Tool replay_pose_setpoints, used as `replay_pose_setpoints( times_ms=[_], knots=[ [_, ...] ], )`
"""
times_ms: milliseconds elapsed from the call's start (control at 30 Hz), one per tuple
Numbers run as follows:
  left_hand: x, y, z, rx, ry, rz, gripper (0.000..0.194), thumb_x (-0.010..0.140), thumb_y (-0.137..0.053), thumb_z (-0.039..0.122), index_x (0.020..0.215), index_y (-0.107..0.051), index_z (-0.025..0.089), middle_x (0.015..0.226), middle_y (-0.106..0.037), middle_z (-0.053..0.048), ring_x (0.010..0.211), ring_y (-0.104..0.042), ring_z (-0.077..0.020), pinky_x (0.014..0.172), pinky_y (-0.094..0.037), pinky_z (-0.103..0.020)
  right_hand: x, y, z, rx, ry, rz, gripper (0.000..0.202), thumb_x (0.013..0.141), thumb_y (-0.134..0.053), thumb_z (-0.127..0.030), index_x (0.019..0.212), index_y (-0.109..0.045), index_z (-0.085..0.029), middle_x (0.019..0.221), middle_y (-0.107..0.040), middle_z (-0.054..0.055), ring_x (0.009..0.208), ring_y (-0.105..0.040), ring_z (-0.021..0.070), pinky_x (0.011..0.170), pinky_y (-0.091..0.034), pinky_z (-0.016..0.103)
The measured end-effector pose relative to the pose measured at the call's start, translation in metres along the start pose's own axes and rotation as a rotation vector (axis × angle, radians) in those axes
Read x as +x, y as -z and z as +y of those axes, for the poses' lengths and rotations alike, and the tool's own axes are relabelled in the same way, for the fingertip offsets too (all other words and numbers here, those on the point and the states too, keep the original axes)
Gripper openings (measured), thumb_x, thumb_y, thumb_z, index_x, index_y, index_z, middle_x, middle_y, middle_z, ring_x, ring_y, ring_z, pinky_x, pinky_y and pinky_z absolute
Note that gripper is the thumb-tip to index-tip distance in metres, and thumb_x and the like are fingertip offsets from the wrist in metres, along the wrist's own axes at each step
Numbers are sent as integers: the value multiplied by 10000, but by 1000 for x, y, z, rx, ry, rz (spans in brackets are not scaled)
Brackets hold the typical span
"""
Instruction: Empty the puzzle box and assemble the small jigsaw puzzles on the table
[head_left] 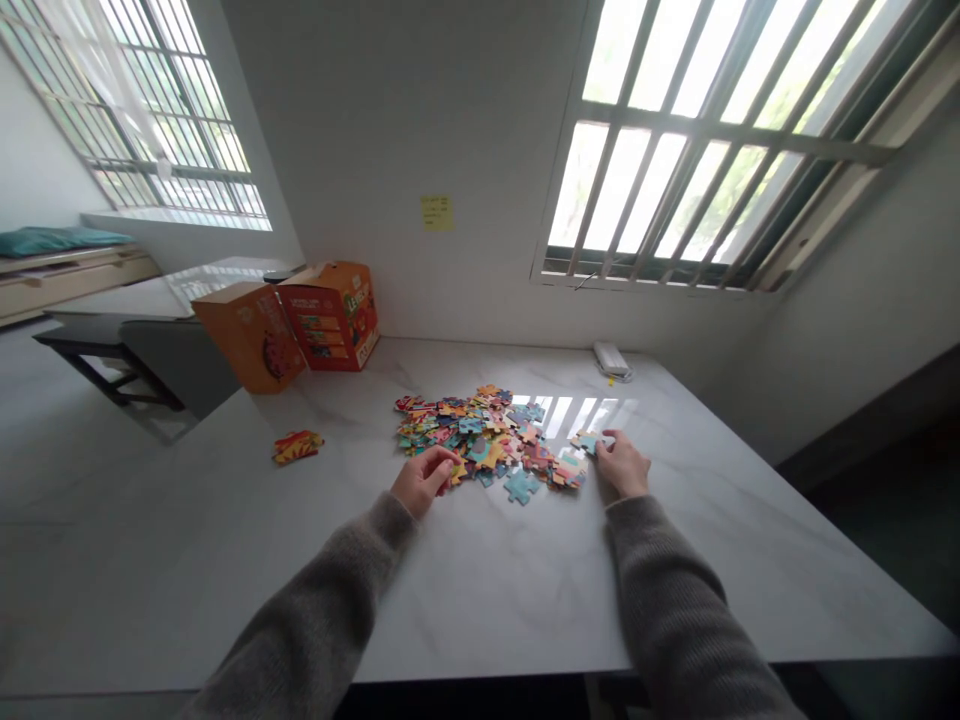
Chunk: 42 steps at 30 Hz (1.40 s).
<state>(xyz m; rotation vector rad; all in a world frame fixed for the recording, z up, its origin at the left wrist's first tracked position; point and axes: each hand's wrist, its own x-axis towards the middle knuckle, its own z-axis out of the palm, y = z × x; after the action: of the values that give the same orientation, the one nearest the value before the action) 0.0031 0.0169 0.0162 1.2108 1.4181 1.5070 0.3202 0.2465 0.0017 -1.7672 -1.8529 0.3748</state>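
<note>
A heap of colourful jigsaw puzzle pieces (480, 425) lies on the white marbled table (480, 590). At the heap's front left edge is my left hand (424, 482), its thumb and fingers pinched together; whatever may be between them is too hidden to name. My right hand (624, 466), to the right of the heap, grips a light blue and cream puzzle piece (586, 442) with its fingertips, close to the tabletop. One pale blue piece (521, 486) lies flat at the heap's front. Farther left, a small group of orange and yellow pieces (297, 447) sits apart.
Two orange puzzle boxes, one printed (330, 318) and one leaning beside it (251, 335), stand at the back left corner. A white device with a cable (611, 358) lies at the back right. A wall with a yellow note (436, 213) and a barred window rises behind the table.
</note>
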Motion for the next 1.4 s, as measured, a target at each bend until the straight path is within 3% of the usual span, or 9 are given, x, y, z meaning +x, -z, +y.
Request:
replay_pose_setpoints(
  times_ms=[100, 333, 467, 600, 733, 833, 1000, 1200, 1400],
  knots=[
    [1, 1, 0, 14, -6, 17, 277, 814, -615, 419, 865, -628, 147, 553, -513, 36, 485, -464, -93, 475, -383, -216, -5, 3, -6, -132, 35, -5, 373, 846, -556, -383, 1145, -646, -178, 823, -687, 97, 875, -636, 284, 901, -373, 462],
    [-2, -2, 3, 42, 7, -2, 270, 808, -616, 424, 853, -628, 158, 563, -503, 36, 494, -464, -94, 472, -381, -212, -40, -2, -16, -19, 498, -142, 470, 827, -596, -515, 1140, -651, -169, 982, -640, 101, 920, -598, 242, 816, -453, 340],
    [-3, -4, 5, 56, -3, -13, 247, 809, -614, 413, 841, -624, 168, 567, -503, 36, 501, -470, -99, 474, -385, -213, -49, 1, -24, 102, 420, -274, 396, 789, -635, -535, 941, -655, -169, 787, -634, 38, 710, -575, 194, 644, -431, 291],
    [-3, -8, 4, 74, -7, -25, 257, 830, -599, 416, 859, -632, 163, 581, -508, 31, 509, -480, -101, 484, -394, -216, -56, 12, -46, 488, 317, -239, 390, 828, -588, -545, 743, -623, -166, 654, -587, 11, 621, -516, 157, 579, -394, 274],
    [-4, -20, 6, 13, -6, -72, 325, 840, -605, 473, 909, -624, 156, 591, -513, 30, 511, -489, -100, 485, -401, -216, -88, 5, -89, 934, 113, -404, 413, 819, -621, -582, 786, -612, -171, 607, -526, -25, 487, -405, 96, 458, -302, 236],
    [-6, -29, 7, -99, -20, -130, 413, 830, -636, 515, 1037, -580, 162, 651, -566, 19, 524, -512, -100, 502, -424, -223, -122, -10, -123, 1127, 155, -530, 381, 806, -667, -569, 811, -549, -207, 617, -510, -50, 458, -393, 84, 428, -297, 228],
    [-5, -27, 2, -224, -7, -119, 436, 808, -686, 522, 986, -539, 153, 653, -625, -11, 545, -562, -120, 532, -456, -245, -152, -23, -144, 1148, 273, -686, 351, 908, -554, -549, 805, -501, -218, 621, -567, -26, 498, -508, 122, 487, -394, 261],
    [-1, -21, -7, -259, 33, -118, 545, 850, -618, 549, 1149, -583, 94, 633, -629, -21, 501, -559, -124, 512, -460, -265, -145, -21, -139, 1093, 307, -593, 313, 913, -559, -509, 883, -565, -198, 589, -499, -47, 525, -449, 111, 511, -375, 245],
    [-4, -19, 1, -157, -27, -63, 608, 861, -593, 546, 1241, -556, 73, 578, -567, 17, 487, -512, -110, 480, -433, -242, -144, -24, -135, 1088, 300, -670, 300, 887, -607, -487, 855, -554, -193, 560, -496, -65, 480, -431, 86, 490, -332, 228]
  ],
)
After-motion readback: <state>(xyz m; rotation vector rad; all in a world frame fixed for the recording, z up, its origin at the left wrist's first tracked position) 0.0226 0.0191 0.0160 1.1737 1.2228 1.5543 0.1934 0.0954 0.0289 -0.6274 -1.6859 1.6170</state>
